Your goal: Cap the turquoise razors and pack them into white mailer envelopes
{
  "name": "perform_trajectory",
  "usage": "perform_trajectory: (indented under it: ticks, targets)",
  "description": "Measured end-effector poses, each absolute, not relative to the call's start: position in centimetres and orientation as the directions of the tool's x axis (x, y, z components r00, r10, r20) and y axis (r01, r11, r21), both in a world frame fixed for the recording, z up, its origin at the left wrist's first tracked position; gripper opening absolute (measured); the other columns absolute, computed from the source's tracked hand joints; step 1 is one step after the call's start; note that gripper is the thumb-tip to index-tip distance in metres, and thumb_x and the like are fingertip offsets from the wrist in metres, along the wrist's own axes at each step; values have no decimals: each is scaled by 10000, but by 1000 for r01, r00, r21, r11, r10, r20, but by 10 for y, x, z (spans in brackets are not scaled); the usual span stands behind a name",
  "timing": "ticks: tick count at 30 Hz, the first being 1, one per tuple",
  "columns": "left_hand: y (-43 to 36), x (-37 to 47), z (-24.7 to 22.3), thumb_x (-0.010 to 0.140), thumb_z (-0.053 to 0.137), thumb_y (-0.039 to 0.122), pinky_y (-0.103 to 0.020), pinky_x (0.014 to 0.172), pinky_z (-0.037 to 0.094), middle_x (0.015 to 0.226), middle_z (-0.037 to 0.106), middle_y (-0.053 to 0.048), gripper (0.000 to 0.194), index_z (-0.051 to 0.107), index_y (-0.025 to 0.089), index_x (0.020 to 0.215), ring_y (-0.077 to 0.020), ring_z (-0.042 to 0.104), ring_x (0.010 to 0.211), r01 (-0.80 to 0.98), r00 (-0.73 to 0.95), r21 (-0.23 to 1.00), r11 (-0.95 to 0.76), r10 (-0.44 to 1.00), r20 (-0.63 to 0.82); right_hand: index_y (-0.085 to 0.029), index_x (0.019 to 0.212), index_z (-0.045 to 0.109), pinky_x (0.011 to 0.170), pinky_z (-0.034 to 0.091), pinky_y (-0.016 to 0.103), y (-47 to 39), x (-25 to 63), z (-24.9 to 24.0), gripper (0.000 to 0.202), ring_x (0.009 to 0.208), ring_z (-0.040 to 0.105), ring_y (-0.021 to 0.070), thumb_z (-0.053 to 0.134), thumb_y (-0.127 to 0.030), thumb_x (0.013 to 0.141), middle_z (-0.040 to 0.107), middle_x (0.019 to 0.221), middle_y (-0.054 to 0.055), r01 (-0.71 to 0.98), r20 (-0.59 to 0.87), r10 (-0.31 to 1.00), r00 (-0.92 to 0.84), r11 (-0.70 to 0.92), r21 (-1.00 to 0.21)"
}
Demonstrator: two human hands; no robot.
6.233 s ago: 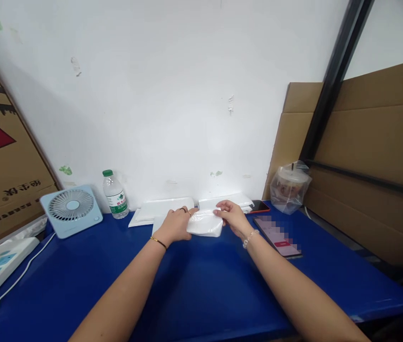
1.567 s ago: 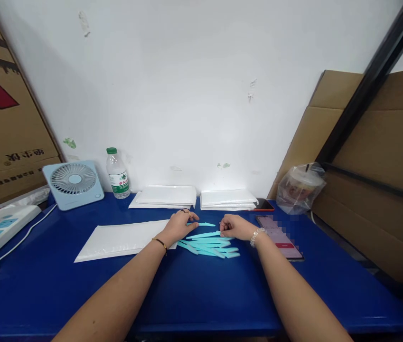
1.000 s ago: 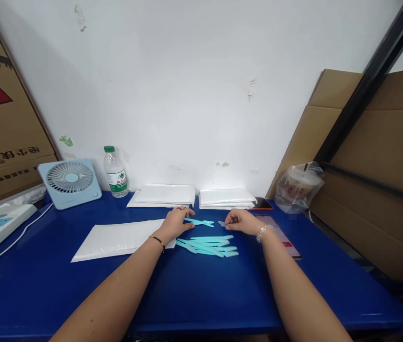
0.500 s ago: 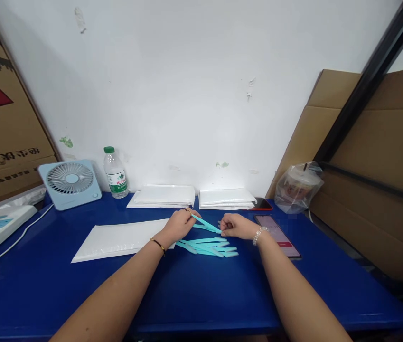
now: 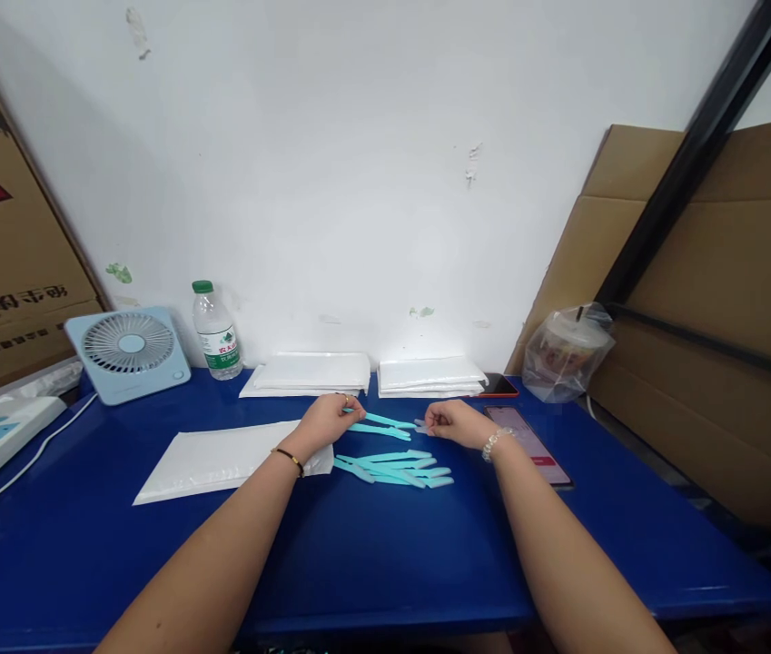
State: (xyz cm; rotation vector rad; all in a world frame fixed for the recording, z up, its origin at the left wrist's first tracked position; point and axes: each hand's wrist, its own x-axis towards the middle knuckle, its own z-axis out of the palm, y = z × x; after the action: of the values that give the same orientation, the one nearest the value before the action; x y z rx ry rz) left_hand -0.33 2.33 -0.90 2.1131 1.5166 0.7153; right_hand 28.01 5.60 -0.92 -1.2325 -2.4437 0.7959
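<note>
My left hand (image 5: 325, 421) is closed in a pinch on the end of a turquoise eyebrow razor (image 5: 385, 420), its tip pointing right. A second turquoise razor (image 5: 378, 431) extends just below it; whether the fingers hold this one too is unclear. My right hand (image 5: 451, 423) is pinched at a small clear blade cap (image 5: 420, 426), close to the razor tips. Nearer me lies a fanned pile of several turquoise razors (image 5: 391, 468) with pale, clear-looking ends. A white padded envelope (image 5: 214, 463) lies flat left of the pile, partly behind my left wrist.
Two stacks of white envelopes (image 5: 310, 371) (image 5: 429, 374) lie along the wall. A phone (image 5: 528, 445) is beside my right wrist, another phone (image 5: 499, 386) behind. A bottle (image 5: 217, 336), fan (image 5: 130, 350) and power strip (image 5: 0, 440) are left; a bagged cup (image 5: 566, 354) is right.
My left hand has drawn back slightly left with the razor, so its tip is apart from my right fingers. My right hand has stayed nearly in place, and the view has shifted slightly.
</note>
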Motion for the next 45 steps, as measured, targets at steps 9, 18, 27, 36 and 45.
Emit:
perform_trajectory:
  ticks: [9, 18, 27, 36, 45]
  targets:
    - [21, -4, -16, 715, 596, 397, -269, 827, 418, 1029, 613, -32, 341, 641, 258, 1023, -207, 533, 984, 786, 325, 480, -389, 921, 214, -177, 761, 648, 562, 393, 217, 40, 270, 3, 177, 627, 517, 118, 642, -345, 705, 600, 760, 19, 599, 49, 745, -665, 571, -562]
    - [8, 14, -6, 818, 475, 412, -246, 727, 421, 896, 637, -27, 286, 655, 235, 952, -173, 561, 840, 752, 406, 470, -462, 887, 222, -169, 727, 614, 529, 381, 210, 35, 256, -2, 101, 595, 502, 109, 626, -269, 715, 573, 742, 19, 594, 9, 701, -713, 611, -524]
    - [8, 20, -6, 791, 530, 370, -242, 680, 390, 868, 683, -10, 213, 689, 229, 787, -177, 596, 784, 763, 434, 447, -466, 883, 180, -176, 762, 571, 530, 353, 199, 37, 258, 3, 76, 577, 482, 103, 554, -248, 777, 563, 640, -14, 571, 71, 745, -663, 565, -596]
    - [14, 8, -16, 729, 610, 410, -295, 846, 380, 1060, 587, -35, 342, 618, 274, 1044, -230, 489, 1023, 783, 401, 440, -439, 898, 182, -176, 776, 632, 576, 395, 219, 42, 277, 6, 180, 634, 509, 118, 649, -340, 704, 598, 741, 11, 589, 62, 758, -649, 552, -590]
    - [8, 14, -12, 787, 535, 451, -251, 738, 416, 938, 594, -28, 332, 622, 248, 1035, -181, 539, 872, 736, 424, 490, -467, 882, 205, -151, 749, 615, 518, 378, 198, 34, 261, -1, 171, 579, 500, 100, 675, -287, 666, 571, 683, -4, 602, -157, 648, -746, 553, -576]
